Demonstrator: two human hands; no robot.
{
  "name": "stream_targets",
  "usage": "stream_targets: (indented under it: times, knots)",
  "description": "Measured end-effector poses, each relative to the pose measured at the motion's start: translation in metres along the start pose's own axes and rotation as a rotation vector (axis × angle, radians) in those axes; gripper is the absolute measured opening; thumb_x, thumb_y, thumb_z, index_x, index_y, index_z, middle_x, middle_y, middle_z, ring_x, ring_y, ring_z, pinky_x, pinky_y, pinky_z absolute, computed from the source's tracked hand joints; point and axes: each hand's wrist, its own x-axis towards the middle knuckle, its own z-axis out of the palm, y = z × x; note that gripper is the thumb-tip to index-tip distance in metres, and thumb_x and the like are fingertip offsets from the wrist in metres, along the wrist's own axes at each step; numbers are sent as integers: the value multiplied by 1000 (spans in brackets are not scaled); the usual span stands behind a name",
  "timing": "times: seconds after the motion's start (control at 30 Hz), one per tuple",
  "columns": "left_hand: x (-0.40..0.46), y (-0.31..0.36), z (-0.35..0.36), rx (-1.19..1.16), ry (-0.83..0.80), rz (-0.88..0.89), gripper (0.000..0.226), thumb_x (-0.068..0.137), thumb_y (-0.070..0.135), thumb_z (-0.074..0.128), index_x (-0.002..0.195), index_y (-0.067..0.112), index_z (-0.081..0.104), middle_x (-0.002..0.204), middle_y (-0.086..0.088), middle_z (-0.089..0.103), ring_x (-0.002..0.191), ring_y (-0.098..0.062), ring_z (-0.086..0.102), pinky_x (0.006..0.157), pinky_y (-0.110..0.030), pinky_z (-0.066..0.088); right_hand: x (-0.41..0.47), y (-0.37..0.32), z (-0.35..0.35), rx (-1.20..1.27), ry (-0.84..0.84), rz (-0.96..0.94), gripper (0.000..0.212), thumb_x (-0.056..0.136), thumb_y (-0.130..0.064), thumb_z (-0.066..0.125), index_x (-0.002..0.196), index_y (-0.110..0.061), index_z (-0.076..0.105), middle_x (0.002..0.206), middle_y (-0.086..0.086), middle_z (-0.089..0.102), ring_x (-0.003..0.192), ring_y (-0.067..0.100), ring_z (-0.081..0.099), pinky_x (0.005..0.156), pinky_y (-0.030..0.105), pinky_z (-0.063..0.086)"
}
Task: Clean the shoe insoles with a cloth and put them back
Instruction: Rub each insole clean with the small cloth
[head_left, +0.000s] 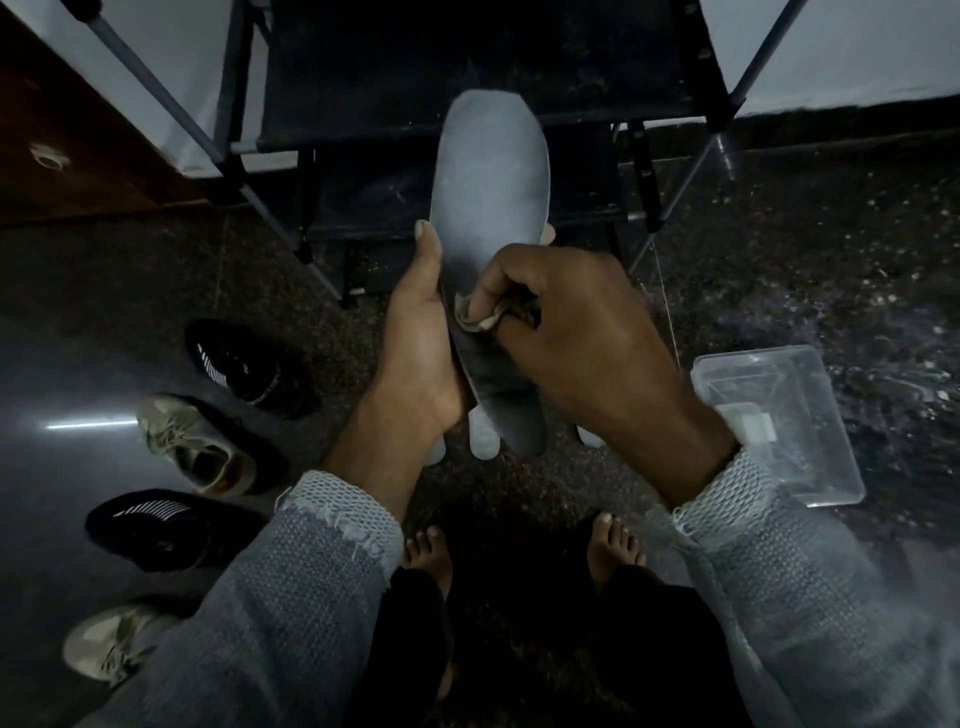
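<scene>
A grey insole (488, 176) stands lengthwise in the middle of the view, toe end pointing away from me. My left hand (421, 332) grips its left edge, thumb on top and fingers underneath. My right hand (566, 322) holds a crumpled beige cloth (480, 317) and presses it against the insole's middle. Pale ends of other insoles (484, 441) show on the floor below my hands, mostly hidden by them.
Two black shoes (244, 369) and two beige shoes (202, 447) lie on the dark floor at the left. A clear plastic tub (779, 415) sits at the right. A metal-framed shoe rack (467, 78) with dark shelves stands ahead. My bare feet (615, 545) are below.
</scene>
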Motion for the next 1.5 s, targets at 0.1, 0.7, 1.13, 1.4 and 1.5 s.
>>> stream_targets:
  times: [0.1,0.7,1.13,1.4,1.5]
  knots:
    - [-1,0,2,3,15,3,71,100,60,22,135,5,50,138,-19,55,128,-29,53,106,-41,45,1,1,-3,1,-12,6,20,81,1,63,80,-18,69,78,-10,68,76,5,62,70,24,51]
    - [-2,-3,7,70,91,0,64,99,57,25,124,8,58,105,-11,71,104,-25,65,89,-40,55,3,7,-6,-10,140,51,19,82,2,63,80,-15,68,80,-6,68,77,6,62,71,29,53]
    - [2,-6,-2,-10,68,5,67,99,57,30,131,5,57,131,-19,60,123,-30,57,110,-45,39,3,0,-5,29,-16,-3,23,80,4,61,79,-17,70,77,-11,68,77,2,62,70,17,50]
    - [0,-6,3,41,99,-3,60,101,53,26,110,9,64,103,-11,73,98,-21,70,86,-35,57,2,1,-5,20,2,1,26,79,7,59,79,-16,70,78,-11,69,78,3,62,71,18,50]
    - [-2,-4,3,55,108,1,63,101,54,24,119,8,62,113,-13,70,107,-24,67,93,-38,54,3,1,-11,10,-101,0,27,78,7,60,78,-17,70,75,-16,65,78,-1,62,72,11,50]
